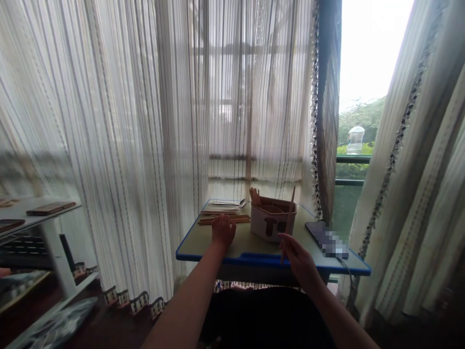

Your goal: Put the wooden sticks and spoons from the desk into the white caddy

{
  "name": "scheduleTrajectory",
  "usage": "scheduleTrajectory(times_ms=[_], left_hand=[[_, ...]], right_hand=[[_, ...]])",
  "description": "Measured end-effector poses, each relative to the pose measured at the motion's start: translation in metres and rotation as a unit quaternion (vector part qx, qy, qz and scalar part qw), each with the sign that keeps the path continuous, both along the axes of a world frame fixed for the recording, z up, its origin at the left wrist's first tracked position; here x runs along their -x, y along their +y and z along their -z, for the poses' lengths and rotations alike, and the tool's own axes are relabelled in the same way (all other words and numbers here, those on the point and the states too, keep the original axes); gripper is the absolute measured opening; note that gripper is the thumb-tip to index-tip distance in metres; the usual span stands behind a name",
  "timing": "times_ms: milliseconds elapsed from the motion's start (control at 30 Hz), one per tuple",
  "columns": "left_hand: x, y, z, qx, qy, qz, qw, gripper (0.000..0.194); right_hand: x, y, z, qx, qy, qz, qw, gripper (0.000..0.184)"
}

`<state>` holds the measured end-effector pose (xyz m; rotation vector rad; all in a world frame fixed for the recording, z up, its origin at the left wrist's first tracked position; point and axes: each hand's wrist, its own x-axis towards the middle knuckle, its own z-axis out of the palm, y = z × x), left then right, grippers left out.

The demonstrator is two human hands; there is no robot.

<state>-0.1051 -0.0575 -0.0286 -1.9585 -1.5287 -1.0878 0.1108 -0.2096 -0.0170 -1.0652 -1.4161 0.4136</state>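
My left hand (223, 231) lies over a row of wooden chopsticks (241, 218) on the small desk, its fingers curled down onto them. In my right hand (296, 254), a chopstick (291, 211) is pinched near its lower part and points upward, in front of the utensil holder's right side. The holder (259, 224) is pale outside and brown inside, with compartments. Several flat wooden utensils (255, 197) stand in its left part. Behind the chopsticks lie light-coloured utensils and a metal slotted spoon (242, 204).
The desk (192, 247) has a blue edge. A phone (325, 240), partly blurred out, lies at its right with a cable (350, 276) hanging down. Striped curtains (145, 121) hang right behind. To the left stands a white table (54, 215) with a brown flat object.
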Motion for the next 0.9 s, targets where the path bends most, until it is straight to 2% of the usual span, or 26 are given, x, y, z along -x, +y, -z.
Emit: scheduleTrajectory(times_ms=[133, 267, 433, 633, 800, 900], left_hand=[[0.000, -0.001, 0.000, 0.006, 0.010, -0.007, 1.000, 0.023], [-0.001, -0.001, 0.000, 0.015, 0.015, -0.010, 1.000, 0.025], [-0.001, 0.000, 0.001, 0.019, 0.012, -0.012, 1.000, 0.026], [0.000, 0.000, 0.001, 0.025, 0.001, -0.003, 1.000, 0.026], [0.000, 0.000, 0.000, 0.064, 0.015, -0.006, 0.998, 0.029], [0.000, 0.000, -0.001, 0.084, 0.020, 0.000, 0.996, 0.029]], right_hand=[[-0.003, -0.012, -0.039, 0.006, 0.053, -0.070, 0.996, 0.026], [-0.007, -0.020, -0.060, 0.023, 0.047, -0.113, 0.992, 0.021], [-0.011, -0.017, -0.068, 0.021, 0.016, -0.115, 0.993, 0.021], [-0.010, -0.010, -0.069, 0.038, 0.071, -0.134, 0.988, 0.017], [-0.010, -0.002, -0.063, 0.045, 0.102, -0.122, 0.986, 0.020], [-0.011, 0.001, -0.066, 0.043, 0.154, -0.134, 0.978, 0.019]])
